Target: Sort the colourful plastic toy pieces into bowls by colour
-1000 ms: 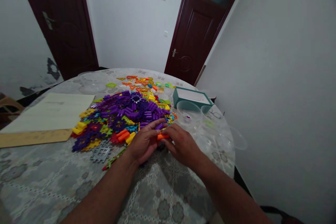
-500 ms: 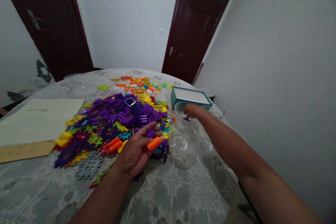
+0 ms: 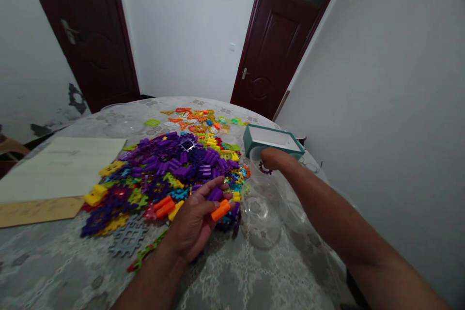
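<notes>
My left hand is palm up above the front of the heap, its fingers curled around an orange connector piece and a purple connector piece. My right hand reaches into a clear plastic tub, fingers bent downward and mostly hidden. Just under those fingers is a dark purple toothed piece, seemingly in their grip. Left of the tub spreads a heap of mixed plastic building pieces, mainly purple, with yellow, blue, green and red ones around it.
A green-edged white box stands behind the tub. Clear plastic lids or dishes lie nearer me. A pale board rests at the left. Orange and white pieces lie behind the heap, and a grey toothed plate in front.
The whole view has shifted slightly, moving everything rightward. Both hands keep nearly the same places. More of the purple toothed piece shows beneath my right hand.
</notes>
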A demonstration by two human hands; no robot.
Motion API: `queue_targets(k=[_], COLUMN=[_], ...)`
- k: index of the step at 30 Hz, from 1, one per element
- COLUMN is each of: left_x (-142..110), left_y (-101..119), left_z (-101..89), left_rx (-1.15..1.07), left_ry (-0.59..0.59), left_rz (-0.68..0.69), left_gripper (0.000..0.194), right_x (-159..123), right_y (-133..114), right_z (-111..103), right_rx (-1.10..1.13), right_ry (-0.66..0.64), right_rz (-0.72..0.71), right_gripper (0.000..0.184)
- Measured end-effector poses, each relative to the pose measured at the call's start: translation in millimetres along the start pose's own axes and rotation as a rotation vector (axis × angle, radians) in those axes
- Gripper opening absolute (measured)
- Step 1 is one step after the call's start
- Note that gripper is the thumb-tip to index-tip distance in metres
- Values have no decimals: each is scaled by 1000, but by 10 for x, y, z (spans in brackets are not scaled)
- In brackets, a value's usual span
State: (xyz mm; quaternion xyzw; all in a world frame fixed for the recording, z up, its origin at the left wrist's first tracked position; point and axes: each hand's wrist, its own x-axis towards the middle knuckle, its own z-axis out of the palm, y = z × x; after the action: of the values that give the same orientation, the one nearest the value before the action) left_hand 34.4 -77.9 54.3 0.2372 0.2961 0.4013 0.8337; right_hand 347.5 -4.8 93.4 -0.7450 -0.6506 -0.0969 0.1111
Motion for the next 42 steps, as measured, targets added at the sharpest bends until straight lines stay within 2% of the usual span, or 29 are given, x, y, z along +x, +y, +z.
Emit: queue_targets(k=[3,5,9,12,15,17,20,21,23,26,30,32,34,38,42], left_x=[-1,9,44,60,65,69,76,79,83,80,53,43,43,64,86], left_y=[-11,-26,-50,-52,-52,-60,-83,-91,-104,-105,-80,-67,-58,-57,-61], left_z=[-1,-15,-53,-64,-55,-47,-47,-51,-61,-67,-45,-32,-27,-45,-69], left_rx=[5,7,9,5,-13,-33,-51,-51,-47,-53,-61,-59,-62,-94,-147], left_ry=[4,-3,-11,-7,-4,-16,-60,-80,-113,-154,-168,-150,-131,-128,-120], left_rz=[8,21,50,72,96,112,136,138,134,120,119,129,135,147,158], left_gripper=[59,59,59,60,59,59,62,64,67,66,60,58,59,68,72], right_x=[122,228,351,253,-73,-407,-951,-1106,-1336,-1490,-1529,-1519,-1472,-1266,-1071], right_y=[160,256,325,223,-60,-344,-813,-950,-1156,-1275,-1181,-1049,-858,-406,-169], right_z=[-204,-346,-509,-526,-524,-521,-471,-434,-346,-265,-385,-480,-533,-487,-377], right_rx=[-64,-104,-161,-163,-20,198,456,463,408,308,337,363,334,66,-201], right_ry=[-130,-129,26,90,79,18,-131,-146,-114,-51,-67,-74,-21,77,3], right_rz=[44,85,191,210,40,-193,-524,-576,-584,-534,-510,-490,-423,-132,132], right_gripper=[17,9,26,32,22,16,22,24,27,24,24,23,16,15,23])
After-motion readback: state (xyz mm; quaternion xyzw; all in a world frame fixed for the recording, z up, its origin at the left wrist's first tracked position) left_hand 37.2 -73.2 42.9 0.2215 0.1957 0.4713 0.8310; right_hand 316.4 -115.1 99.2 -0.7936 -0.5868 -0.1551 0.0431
